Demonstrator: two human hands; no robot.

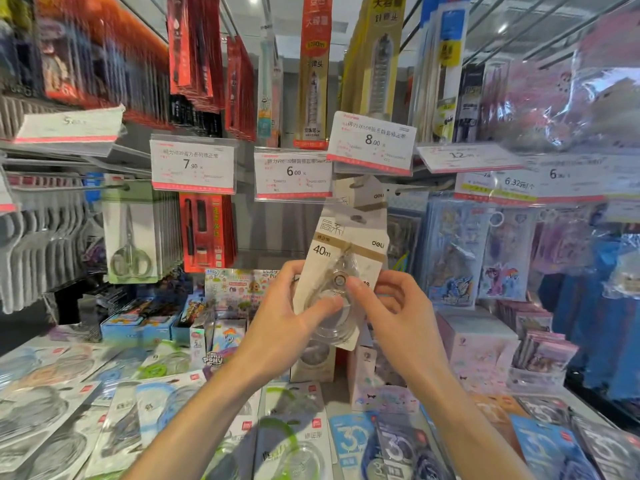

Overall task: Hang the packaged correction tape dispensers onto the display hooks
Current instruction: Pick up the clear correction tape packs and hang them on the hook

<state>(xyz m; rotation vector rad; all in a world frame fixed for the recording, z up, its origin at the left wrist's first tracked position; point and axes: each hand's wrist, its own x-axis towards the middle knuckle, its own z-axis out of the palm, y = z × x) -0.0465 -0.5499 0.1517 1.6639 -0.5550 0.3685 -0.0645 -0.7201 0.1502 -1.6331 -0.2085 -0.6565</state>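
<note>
A beige carded correction tape pack (341,247) marked "40m" is raised in front of the display, its clear blister at the bottom. My left hand (294,306) grips its lower left side with the thumb on the blister. My right hand (388,303) pinches its lower right side. The pack's top hang hole sits just under the 8.00 price tag (372,143). A similar beige pack (367,194) hangs behind it on the hook. The hook's tip is hidden by the tag. Several more correction tape packs (294,441) lie flat on the shelf below.
Price tags marked 7.90 (193,164) and 6.00 (293,173) hang to the left. Packaged scissors (130,233) and red packs (204,233) hang at left, cartoon sticker packs (453,251) at right. Small boxes (478,344) stand behind the loose packs.
</note>
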